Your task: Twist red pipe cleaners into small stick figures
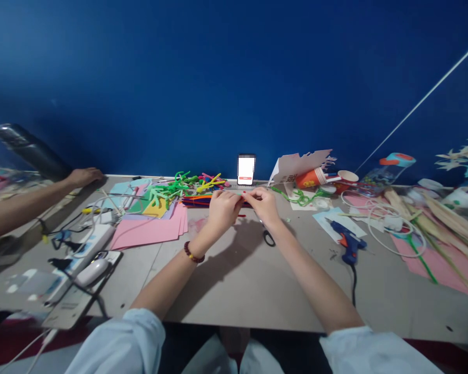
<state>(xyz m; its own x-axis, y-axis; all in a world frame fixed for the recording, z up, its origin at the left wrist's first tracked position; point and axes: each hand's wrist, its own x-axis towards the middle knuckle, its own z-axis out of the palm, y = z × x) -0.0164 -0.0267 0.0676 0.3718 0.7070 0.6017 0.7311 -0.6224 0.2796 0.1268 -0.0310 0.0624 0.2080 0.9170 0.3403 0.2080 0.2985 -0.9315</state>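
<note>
Fingertips pinched together, my left hand (224, 209) and my right hand (264, 205) meet above the middle of the table. A tiny bit of red shows where the fingers come together; whether it is a held piece or a fingernail I cannot tell. Just behind my left hand lies a bundle of dark and orange pipe cleaners (197, 201), partly covered by it. Scissors (269, 238) lie beside my right wrist, with one dark handle loop showing. Twisted green pipe cleaners (171, 188) are heaped to the left. A lit phone (246, 170) stands upright behind my hands.
Pink paper sheets (148, 231) and a power strip (81, 259) with cables are on the left. Another person's hand (85, 176) rests near the wall. At right lie a blue glue gun (348, 241), an orange paper cup (311, 178) and a coiled white cable (393, 223).
</note>
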